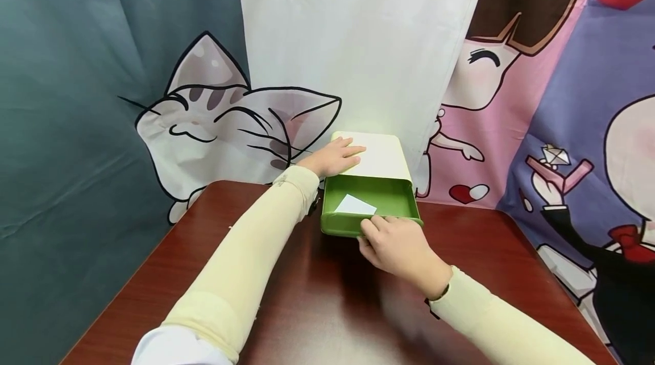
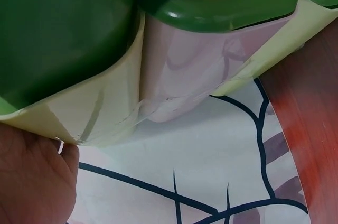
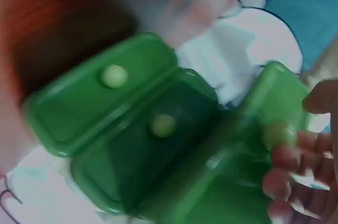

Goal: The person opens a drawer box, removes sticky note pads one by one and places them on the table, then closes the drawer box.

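Observation:
A small drawer unit [image 1: 381,154] with a pale top stands near the back of the table. Its top green drawer [image 1: 339,225] is pulled out, and a white piece that looks like paper [image 1: 354,204] lies inside. My left hand [image 1: 334,158] rests on the unit's top with fingers spread and straight. At the drawer's front edge, my right hand [image 1: 396,244] grips with curled fingers. The blurred right wrist view shows those fingers [image 3: 279,184] around the drawer front by its pale round knob [image 3: 280,135]. In the left wrist view, pale and pink casings [image 2: 185,65] hold green drawers.
Two other green drawers [image 3: 58,123] with round knobs sit in the unit, seemingly pushed in. The dark red-brown table [image 1: 327,308] extends toward me. Behind it hangs a cartoon-printed curtain [image 1: 368,41], close to the back of the unit.

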{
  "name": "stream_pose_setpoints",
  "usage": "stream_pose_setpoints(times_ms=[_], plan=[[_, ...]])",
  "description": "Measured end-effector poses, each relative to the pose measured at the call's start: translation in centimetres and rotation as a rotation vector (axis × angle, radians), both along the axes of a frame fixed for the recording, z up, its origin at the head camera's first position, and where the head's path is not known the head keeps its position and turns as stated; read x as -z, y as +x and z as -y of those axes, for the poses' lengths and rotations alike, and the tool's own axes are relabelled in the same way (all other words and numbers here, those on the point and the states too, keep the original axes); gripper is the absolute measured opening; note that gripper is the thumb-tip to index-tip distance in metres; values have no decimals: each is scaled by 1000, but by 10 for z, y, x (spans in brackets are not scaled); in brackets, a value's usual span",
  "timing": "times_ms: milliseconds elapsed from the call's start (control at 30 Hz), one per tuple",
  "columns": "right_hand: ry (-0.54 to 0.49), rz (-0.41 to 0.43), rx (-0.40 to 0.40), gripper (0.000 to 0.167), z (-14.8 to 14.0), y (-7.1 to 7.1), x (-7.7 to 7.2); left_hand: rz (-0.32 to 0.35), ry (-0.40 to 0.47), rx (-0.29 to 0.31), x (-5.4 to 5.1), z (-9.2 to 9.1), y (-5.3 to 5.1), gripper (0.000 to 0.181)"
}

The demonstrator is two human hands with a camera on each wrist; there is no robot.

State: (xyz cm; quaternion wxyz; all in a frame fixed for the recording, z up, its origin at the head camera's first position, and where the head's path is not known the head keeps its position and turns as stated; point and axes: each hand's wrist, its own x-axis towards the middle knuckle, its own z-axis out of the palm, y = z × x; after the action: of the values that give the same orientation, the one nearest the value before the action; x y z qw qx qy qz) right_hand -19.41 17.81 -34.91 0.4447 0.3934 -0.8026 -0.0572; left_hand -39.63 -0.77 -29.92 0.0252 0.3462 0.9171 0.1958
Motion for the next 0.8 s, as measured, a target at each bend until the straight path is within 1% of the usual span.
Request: stream_pose_setpoints(times_ms=[100, 167, 200, 267, 367, 467, 500, 567, 633, 667, 733, 800], plan=[[-43, 43, -46, 24, 2, 2, -19, 6, -3, 4, 1, -2, 1, 53], [-71, 92, -30, 22, 4, -1, -34, 0, -12, 7, 1, -2, 1, 53], [-89, 129, -5, 22, 5, -3, -42, -3, -13, 6, 1, -2, 1, 53], [-122, 250, 56, 20, 6, -13, -55, -7, -13, 5, 1, -1, 1, 53], [-131, 477, 142, 16, 8, -32, -68, 2, -5, -5, 1, 0, 0, 52], [-77, 713, 189, 7, 10, -52, -72, 9, -9, -10, 2, 1, 0, 52], [-48, 777, 203, 12, 11, -58, -72, 8, -15, -9, 3, 2, -1, 52], [14, 882, 243, 27, 13, -68, -71, 2, -30, -4, 4, 2, -1, 53], [70, 951, 295, 37, 15, -76, -68, -6, -33, 4, 3, 2, -2, 53], [97, 974, 326, 38, 17, -79, -67, -7, -33, 6, 2, 1, -2, 54], [152, 1001, 376, 32, 19, -84, -64, -7, -37, 10, 1, 1, -3, 54], [186, 1024, 410, 25, 21, -88, -62, -4, -39, 12, -1, 0, -3, 54]])
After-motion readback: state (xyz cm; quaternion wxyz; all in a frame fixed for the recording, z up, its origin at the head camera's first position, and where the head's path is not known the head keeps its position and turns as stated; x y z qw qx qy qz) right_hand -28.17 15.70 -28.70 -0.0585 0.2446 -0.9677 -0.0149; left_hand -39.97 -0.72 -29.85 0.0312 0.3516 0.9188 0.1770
